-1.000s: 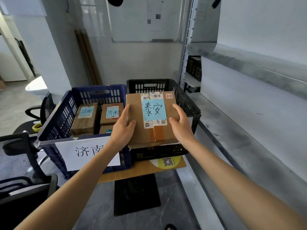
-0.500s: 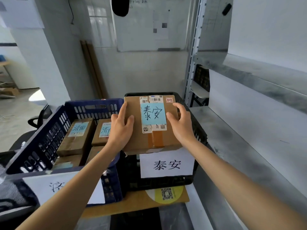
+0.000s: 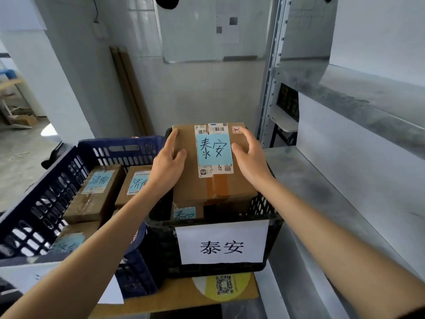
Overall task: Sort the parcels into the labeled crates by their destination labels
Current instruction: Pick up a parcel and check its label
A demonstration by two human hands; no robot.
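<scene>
Head view: I see both hands on a cardboard parcel [image 3: 213, 166] that sits in the top of the black crate [image 3: 161, 240]. My left hand [image 3: 166, 165] grips the parcel's left edge, thumb on the top face and fingers along the side. My right hand [image 3: 250, 157] clasps the right edge the same way, thumb pressed next to the blue note [image 3: 213, 149] handwritten 泰安 on the parcel's lid. The parcel lies roughly level, its near end above the crate's rim; I cannot tell whether it rests on what lies below. Under it, inside the black crate, another box [image 3: 185, 212] shows a corner of blue note. On the crate's front wall hangs a white sign [image 3: 222, 242] printed 泰安. Just left of the black crate stands the blue crate [image 3: 46, 194], touching it, holding brown boxes [image 3: 95, 192] with blue 济南 notes. Both crates stand on a wooden bench [image 3: 184, 293] with a yellow QR sticker [image 3: 224, 285].
</scene>
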